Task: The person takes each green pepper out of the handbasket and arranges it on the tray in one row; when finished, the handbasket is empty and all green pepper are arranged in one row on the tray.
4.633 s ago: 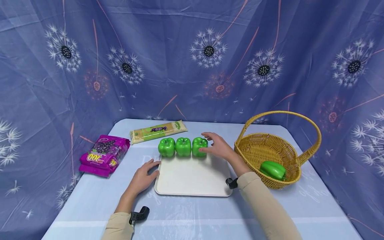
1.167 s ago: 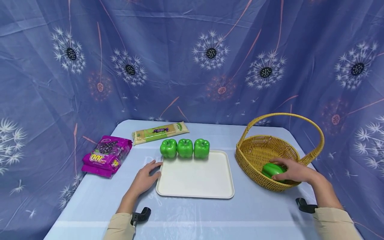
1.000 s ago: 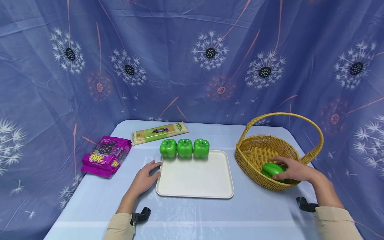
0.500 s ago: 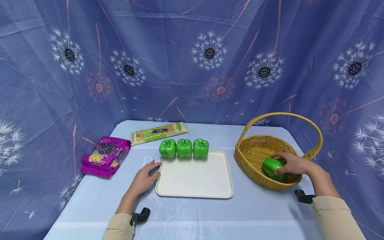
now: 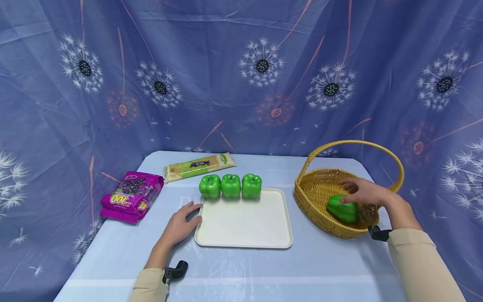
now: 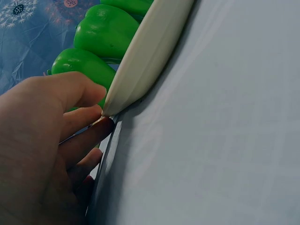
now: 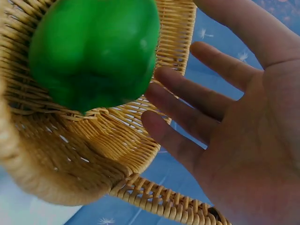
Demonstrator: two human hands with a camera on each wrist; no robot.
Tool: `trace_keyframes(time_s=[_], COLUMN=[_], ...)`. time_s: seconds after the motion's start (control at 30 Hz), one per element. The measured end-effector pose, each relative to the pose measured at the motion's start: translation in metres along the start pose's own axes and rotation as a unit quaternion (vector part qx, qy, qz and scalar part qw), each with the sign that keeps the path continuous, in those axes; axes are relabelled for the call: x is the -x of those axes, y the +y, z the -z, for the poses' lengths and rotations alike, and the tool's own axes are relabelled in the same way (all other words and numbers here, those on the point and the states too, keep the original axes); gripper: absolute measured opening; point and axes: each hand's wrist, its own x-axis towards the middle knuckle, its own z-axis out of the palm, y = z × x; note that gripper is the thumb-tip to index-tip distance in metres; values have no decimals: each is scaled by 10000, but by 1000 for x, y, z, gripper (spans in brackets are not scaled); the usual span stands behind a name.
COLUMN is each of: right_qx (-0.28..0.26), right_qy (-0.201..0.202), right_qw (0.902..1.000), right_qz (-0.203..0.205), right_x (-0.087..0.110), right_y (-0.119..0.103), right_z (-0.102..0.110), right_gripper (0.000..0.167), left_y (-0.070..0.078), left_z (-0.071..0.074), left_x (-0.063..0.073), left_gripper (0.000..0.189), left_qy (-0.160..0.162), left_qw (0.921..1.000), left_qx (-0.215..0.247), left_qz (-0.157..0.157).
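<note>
My right hand (image 5: 366, 193) is over the wicker basket (image 5: 315, 209), its fingers spread just beside a green bell pepper (image 5: 341, 208) lying inside. In the right wrist view the bell pepper (image 7: 93, 51) shows between basket wall and fingertips, and nothing is gripped. At the left edge of a white tray (image 5: 245, 226), my left hand (image 5: 181, 224) rests with relaxed fingers, the tips touching the rim. Three more green bell peppers stand in a row along the tray's far side: left (image 5: 209, 186), middle (image 5: 230, 186) and right (image 5: 251, 186).
A purple bag (image 5: 132, 196) with grape pictures lies at the table's left. Behind the peppers lies a long beige and green packet (image 5: 200, 166). The basket's tall handle (image 5: 354, 142) arches up beside the right hand. Blue patterned cloth (image 5: 211, 84) hangs behind the table.
My right hand went from the right pepper on the tray to the basket, gripped the pepper there and let it go, turned slightly. My left hand stays put.
</note>
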Motion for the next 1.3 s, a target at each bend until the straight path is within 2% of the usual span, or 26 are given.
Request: trace_keyframes(time_s=[0.2, 0.4, 0.63, 0.87, 1.13, 1.3], right_qx=[-189, -244, -129, -234, -45, 26], right_qy=[-103, -122, -460, -519, 28, 771], right_qw=[9998, 9995, 9987, 9979, 9999, 9958], right_qz=[48, 159, -180, -302, -162, -487], right_x=[-17, -34, -35, -34, -44, -49], right_y=[3, 9, 19, 16, 23, 27], right_z=[6, -5, -20, -21, -24, -20], right_gripper=[76, 71, 70, 65, 54, 47], left_y=[-3, -2, 0, 1, -3, 1], left_z=[2, 1, -2, 2, -1, 0], left_x=[0, 1, 1, 1, 2, 1], left_gripper=[48, 50, 50, 48, 46, 46], left_qy=[-28, 37, 15, 111, 32, 26], left_qw=[10000, 10000, 10000, 9999, 10000, 10000], left_qx=[-59, -29, -18, 47, -37, 9], left_qz=[33, 12, 15, -70, -23, 35])
